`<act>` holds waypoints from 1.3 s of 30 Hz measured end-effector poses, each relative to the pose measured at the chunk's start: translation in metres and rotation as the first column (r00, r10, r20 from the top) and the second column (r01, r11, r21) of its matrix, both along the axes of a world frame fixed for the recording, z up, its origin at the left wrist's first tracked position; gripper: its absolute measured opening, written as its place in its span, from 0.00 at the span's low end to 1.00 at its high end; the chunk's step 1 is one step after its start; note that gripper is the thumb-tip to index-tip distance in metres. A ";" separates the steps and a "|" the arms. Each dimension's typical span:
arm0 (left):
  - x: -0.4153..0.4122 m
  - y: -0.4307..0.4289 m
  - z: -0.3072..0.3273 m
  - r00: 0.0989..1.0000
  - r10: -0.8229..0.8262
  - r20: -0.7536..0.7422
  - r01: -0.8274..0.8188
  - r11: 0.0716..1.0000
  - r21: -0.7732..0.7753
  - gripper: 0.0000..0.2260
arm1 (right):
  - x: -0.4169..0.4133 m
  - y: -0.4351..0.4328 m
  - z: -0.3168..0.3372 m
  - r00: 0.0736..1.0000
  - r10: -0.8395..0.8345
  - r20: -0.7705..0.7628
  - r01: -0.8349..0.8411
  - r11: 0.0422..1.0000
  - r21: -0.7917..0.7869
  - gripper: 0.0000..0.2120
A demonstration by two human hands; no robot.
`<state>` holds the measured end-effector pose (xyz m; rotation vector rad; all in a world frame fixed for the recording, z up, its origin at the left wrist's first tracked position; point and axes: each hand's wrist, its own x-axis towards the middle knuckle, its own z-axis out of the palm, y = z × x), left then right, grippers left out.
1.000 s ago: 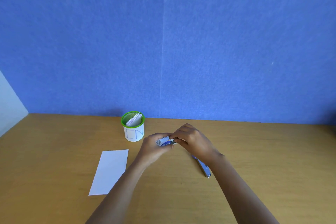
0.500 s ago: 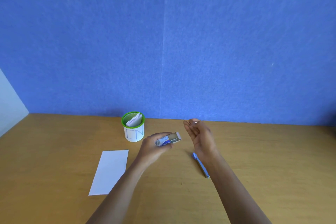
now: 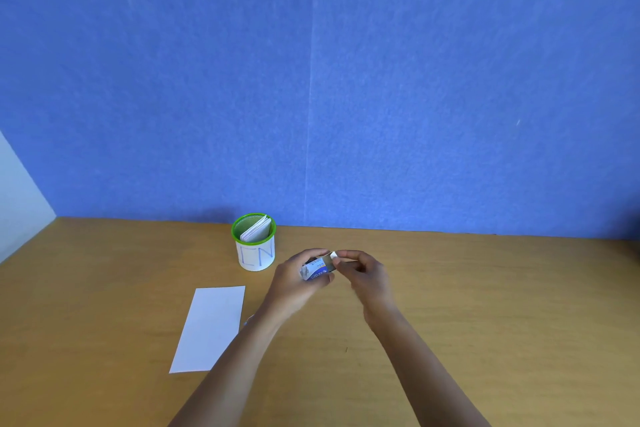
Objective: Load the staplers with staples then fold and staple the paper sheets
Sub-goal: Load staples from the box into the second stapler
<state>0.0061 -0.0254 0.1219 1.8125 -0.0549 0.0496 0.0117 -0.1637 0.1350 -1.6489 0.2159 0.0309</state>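
Note:
A small blue and white staple box (image 3: 317, 270) is held above the wooden table (image 3: 502, 305) in my left hand (image 3: 292, 282). My right hand (image 3: 367, 272) is at the box's right end, its fingertips pinching the white flap or inner tray there. A flat white paper sheet (image 3: 211, 328) lies on the table to the left of my left forearm. The blue stapler seen earlier on the table is hidden behind my right forearm.
A green-rimmed white cup (image 3: 256, 256) holding folded white papers (image 3: 257, 231) stands at the back, just left of my hands. A blue wall (image 3: 346, 97) rises right behind the table.
My right hand had lifted off the box and opened half a second ago; it has come back to the box's right end and pinched it. My left hand kept hold of the box.

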 end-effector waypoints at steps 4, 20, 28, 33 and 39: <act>0.001 -0.001 -0.001 1.000 0.006 0.014 -0.006 1.000 -0.009 0.15 | -0.001 0.005 -0.004 0.996 -0.032 0.086 0.039 0.996 -0.081 0.02; 0.005 -0.005 -0.008 0.997 0.034 0.075 -0.030 0.998 -0.060 0.14 | -0.001 0.012 -0.009 0.990 -0.008 0.142 0.020 0.996 -0.086 0.04; 0.010 -0.003 -0.013 0.998 0.030 0.062 -0.027 0.998 -0.053 0.15 | 0.000 0.009 -0.007 0.984 0.116 0.133 -0.081 0.966 -0.247 0.08; 0.013 -0.007 -0.018 1.000 -0.009 0.021 0.009 1.000 -0.020 0.25 | 0.007 0.004 -0.013 0.998 0.069 0.014 -0.068 0.997 -0.031 0.06; 0.018 0.004 -0.043 0.995 0.059 0.078 -0.083 0.937 0.341 0.26 | 0.036 -0.030 -0.033 0.963 -0.193 -0.186 0.217 0.969 0.121 0.04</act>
